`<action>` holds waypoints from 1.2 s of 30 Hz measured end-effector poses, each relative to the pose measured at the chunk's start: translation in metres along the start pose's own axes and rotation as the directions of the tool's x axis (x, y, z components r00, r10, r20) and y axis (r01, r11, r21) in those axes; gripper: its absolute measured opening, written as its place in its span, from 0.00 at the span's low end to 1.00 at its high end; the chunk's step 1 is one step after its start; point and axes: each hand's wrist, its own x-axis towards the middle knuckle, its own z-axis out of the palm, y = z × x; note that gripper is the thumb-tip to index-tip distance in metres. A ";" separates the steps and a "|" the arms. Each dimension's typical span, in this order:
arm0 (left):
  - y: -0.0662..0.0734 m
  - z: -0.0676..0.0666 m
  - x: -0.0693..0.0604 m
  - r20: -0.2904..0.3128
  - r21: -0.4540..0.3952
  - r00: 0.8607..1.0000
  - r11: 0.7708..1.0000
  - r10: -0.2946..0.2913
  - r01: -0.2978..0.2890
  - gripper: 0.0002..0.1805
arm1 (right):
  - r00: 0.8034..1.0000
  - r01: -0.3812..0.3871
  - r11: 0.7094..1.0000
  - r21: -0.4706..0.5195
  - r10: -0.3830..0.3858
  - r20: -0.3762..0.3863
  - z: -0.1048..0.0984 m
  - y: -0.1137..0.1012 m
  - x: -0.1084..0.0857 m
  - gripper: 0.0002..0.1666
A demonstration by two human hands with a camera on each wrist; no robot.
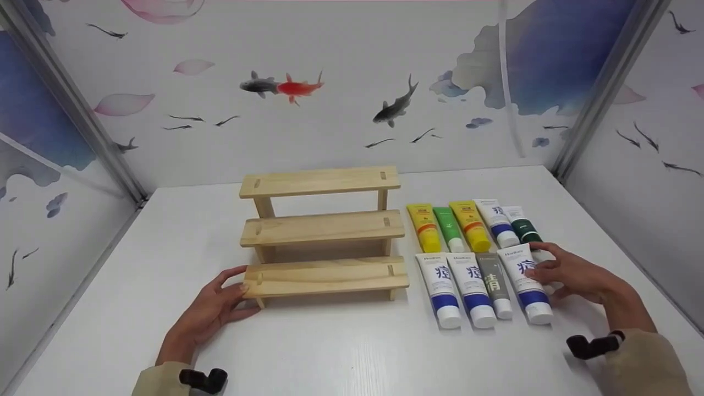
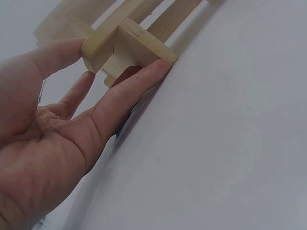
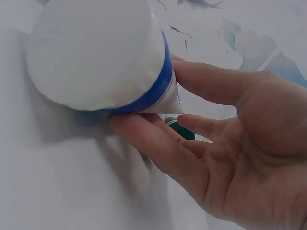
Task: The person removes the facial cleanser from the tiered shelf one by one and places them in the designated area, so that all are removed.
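A three-tier wooden display rack (image 1: 324, 275) stands in the middle of the table. My left hand (image 1: 209, 311) holds the left end of its lowest tier; in the left wrist view, fingers (image 2: 129, 91) touch the board end and the leg of the rack (image 2: 139, 40). On the right, my right hand (image 1: 577, 275) grips a white squeeze tube (image 1: 525, 283) with a blue band, at the right end of the front row of tubes. In the right wrist view its white cap (image 3: 91, 52) faces the camera, with thumb and fingers (image 3: 153, 143) around the tube's side.
Beside the held tube lie a grey tube (image 1: 495, 286) and two white-and-blue tubes (image 1: 473, 289). Behind them is a row with yellow tubes (image 1: 470, 225), a green tube (image 1: 448, 228), a white-and-blue tube (image 1: 496, 223) and a dark green-and-white tube (image 1: 522, 223). Printed panels (image 1: 341, 137) enclose the table.
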 end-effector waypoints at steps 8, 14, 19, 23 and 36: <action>-0.001 -0.003 -0.002 0.002 0.006 1.000 1.000 -0.009 0.009 0.40 | 1.000 0.004 1.000 -0.021 -0.004 -0.014 0.003 -0.003 -0.003 0.61; 0.000 -0.004 -0.004 0.008 0.003 1.000 1.000 -0.011 0.011 0.39 | 1.000 0.000 1.000 -0.025 -0.001 -0.024 0.002 -0.001 -0.002 0.60; 0.000 -0.004 -0.005 0.004 0.002 1.000 1.000 -0.012 0.012 0.40 | 0.999 -0.004 0.999 -0.045 0.002 -0.037 0.003 0.000 0.001 0.59; 0.000 -0.005 -0.005 0.001 0.006 1.000 1.000 -0.005 0.005 0.39 | 0.999 -0.009 1.000 -0.026 0.008 -0.038 0.003 0.001 0.003 0.58; 0.001 -0.004 -0.007 0.021 0.021 1.000 1.000 -0.001 0.001 0.38 | 0.998 -0.045 0.999 -0.029 0.044 -0.051 0.003 -0.002 -0.002 0.58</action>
